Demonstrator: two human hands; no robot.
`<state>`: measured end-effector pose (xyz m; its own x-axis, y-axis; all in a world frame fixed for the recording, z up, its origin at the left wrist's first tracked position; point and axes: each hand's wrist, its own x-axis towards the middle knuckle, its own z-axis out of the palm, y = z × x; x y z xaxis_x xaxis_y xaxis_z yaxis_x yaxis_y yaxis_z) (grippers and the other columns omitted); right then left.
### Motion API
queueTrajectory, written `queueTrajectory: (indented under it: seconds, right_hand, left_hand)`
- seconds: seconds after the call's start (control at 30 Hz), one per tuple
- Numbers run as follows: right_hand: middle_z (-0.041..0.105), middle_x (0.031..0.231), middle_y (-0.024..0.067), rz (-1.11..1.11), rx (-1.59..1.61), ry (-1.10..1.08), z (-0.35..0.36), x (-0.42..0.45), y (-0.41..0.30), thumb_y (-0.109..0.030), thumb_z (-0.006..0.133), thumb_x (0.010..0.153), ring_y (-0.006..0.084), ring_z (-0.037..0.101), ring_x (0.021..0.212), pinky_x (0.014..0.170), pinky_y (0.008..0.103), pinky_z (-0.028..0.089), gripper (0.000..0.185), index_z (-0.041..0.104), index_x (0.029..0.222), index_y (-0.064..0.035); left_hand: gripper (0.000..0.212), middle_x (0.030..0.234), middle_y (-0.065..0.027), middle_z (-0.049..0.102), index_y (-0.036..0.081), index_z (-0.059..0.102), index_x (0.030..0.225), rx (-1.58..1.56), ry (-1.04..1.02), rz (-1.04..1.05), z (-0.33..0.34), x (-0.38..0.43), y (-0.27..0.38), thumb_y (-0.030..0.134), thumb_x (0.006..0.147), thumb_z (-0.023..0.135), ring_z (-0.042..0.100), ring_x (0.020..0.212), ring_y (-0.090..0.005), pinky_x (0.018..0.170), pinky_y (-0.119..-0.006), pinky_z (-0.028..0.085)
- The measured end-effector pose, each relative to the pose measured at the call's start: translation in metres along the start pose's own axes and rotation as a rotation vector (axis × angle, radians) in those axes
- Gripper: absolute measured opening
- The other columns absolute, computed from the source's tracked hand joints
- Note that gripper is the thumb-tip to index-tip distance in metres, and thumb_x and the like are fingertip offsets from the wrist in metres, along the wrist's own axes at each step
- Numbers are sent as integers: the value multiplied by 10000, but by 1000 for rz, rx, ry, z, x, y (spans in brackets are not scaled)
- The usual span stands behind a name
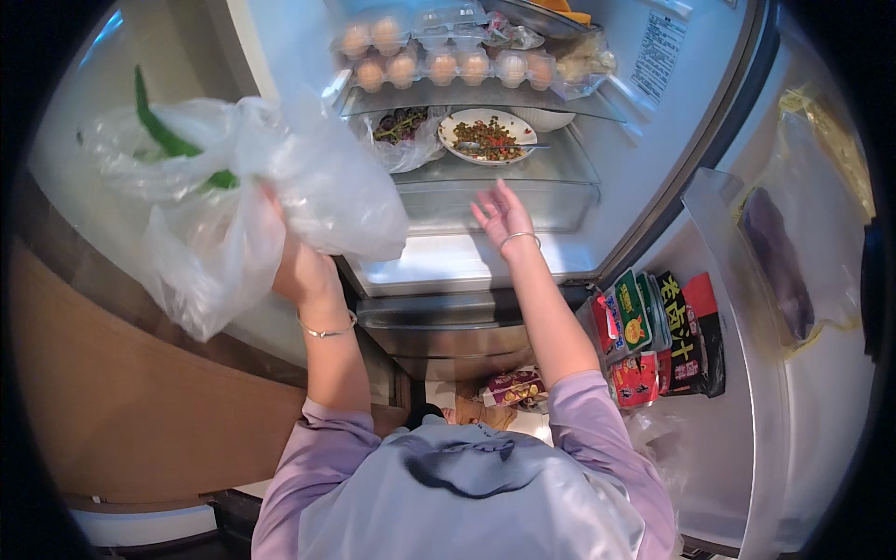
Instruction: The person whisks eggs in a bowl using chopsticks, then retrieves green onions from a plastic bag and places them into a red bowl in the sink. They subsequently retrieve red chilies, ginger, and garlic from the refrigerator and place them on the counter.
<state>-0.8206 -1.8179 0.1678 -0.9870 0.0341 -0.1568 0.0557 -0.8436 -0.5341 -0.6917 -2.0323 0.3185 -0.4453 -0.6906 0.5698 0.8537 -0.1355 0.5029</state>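
My left hand [283, 245], partly hidden by plastic, grips translucent plastic bags [329, 185] at the left, outside the fridge. A long green vegetable [162, 133], perhaps a pepper, pokes out of them. My right hand [500, 213] is empty, its fingers apart, in front of the clear drawer [434, 206] of the open fridge. Above it on the lower shelf sits a white plate [521, 155] of chopped green and red food with a spoon [514, 146]. Left of the plate lies a plastic bag of dark grapes [399, 129]. Egg cartons with brown eggs [442, 68] stand on the upper glass shelf.
The open fridge door [819, 420] at the right holds sauce and seasoning packets [633, 315] and a bag with a purple item [777, 262]. A wooden panel [161, 399] is at the left. A purple package [514, 387] lies low, below the closed lower drawer [448, 315].
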Motion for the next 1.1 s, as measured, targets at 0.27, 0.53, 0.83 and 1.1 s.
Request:
queueTrajectory:
  seconds: [0.27, 0.53, 0.83, 1.1]
  right_hand:
    - [538, 911, 109, -101, -124, 24, -15, -33, 2, -90, 646, 808, 230, 579, 885, 748, 360, 496, 345, 362, 997, -39]
    - [534, 993, 158, -136, -111, 61, -16, -88, 17, 16, 603, 771, 245, 588, 881, 740, 358, 503, 418, 300, 1045, -71]
    - [553, 993, 131, -250, 17, 219, 15, -95, 80, 11, 514, 813, 253, 581, 925, 735, 370, 485, 367, 329, 1114, -87]
    - [477, 972, 119, -358, -173, 139, 17, -88, 130, -70, 591, 833, 209, 601, 848, 698, 314, 528, 397, 265, 1061, -69]
  left_hand:
    - [396, 1115, -133, 560, 62, 566, 1104, 735, -278, 375, 5, 19, -37, 217, 753, 663, 510, 1062, -301, 929, -422, 384]
    - [447, 1069, -168, 569, -7, 569, 1033, 314, -1389, 136, 100, 15, -127, 104, 617, 690, 539, 1001, -281, 875, -334, 420]
    - [251, 939, -187, 612, 10, 611, 970, 925, -2344, 771, 15, -24, -257, 115, 790, 471, 579, 935, -325, 828, -408, 440]
    - [545, 1147, -184, 544, 4, 544, 1110, 942, -2596, -324, 54, 29, -224, 128, 612, 727, 583, 915, -340, 737, -363, 480]
